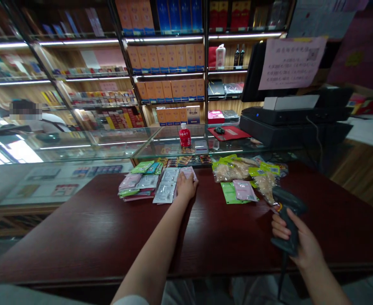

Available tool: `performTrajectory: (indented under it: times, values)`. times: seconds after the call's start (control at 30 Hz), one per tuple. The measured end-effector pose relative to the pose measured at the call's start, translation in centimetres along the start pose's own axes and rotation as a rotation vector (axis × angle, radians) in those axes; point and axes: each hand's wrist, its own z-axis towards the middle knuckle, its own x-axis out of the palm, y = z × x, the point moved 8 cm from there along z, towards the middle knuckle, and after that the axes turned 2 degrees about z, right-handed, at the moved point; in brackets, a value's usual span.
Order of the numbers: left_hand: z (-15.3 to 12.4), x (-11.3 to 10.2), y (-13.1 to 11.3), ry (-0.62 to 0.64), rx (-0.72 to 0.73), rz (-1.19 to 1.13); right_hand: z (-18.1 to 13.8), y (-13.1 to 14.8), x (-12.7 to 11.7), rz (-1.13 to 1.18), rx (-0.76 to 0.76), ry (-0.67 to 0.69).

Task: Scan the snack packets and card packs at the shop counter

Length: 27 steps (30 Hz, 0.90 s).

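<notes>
My right hand [301, 239] is wrapped round the grip of a dark barcode scanner [290, 201], raised above the right side of the table. My left hand [186, 186] reaches forward, its fingers closed over a pale pink packet [189, 171]. Beside it lie silvery-white packets [165, 190], and left of those a stack of mixed green, pink and white packets [140, 182]. Near the scanner are clear bags with yellow-green tops [232, 170], holding something pale. In front of these, a pink packet [244, 190] lies partly over a green packet [229, 192].
Behind the dark red table [110, 237] runs a glass counter [170, 135], bearing a red bottle [184, 136]. A monitor [254, 76] with a paper sign stands at right, above a dark cash-drawer box [288, 127]. Shelves of boxes line the back; a person [48, 120] is at far left.
</notes>
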Motion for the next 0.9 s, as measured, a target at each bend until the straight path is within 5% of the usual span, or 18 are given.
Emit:
performTrajectory:
  times: [0.3,0.57,0.9]
  values:
    - [-1.5,-1.4,-0.1,-0.07,0.005,-0.057,0.0,-0.2,0.0,0.01,-0.014,-0.005]
    - [-1.6,-2.2,1.5,-0.17,-0.18,-0.088,-0.1,-0.2,0.2,-0.011,-0.016,-0.007]
    - [-1.0,-0.9,2.2,-0.128,-0.152,-0.589,-0.1,0.0,0.0,-0.05,-0.075,-0.013]
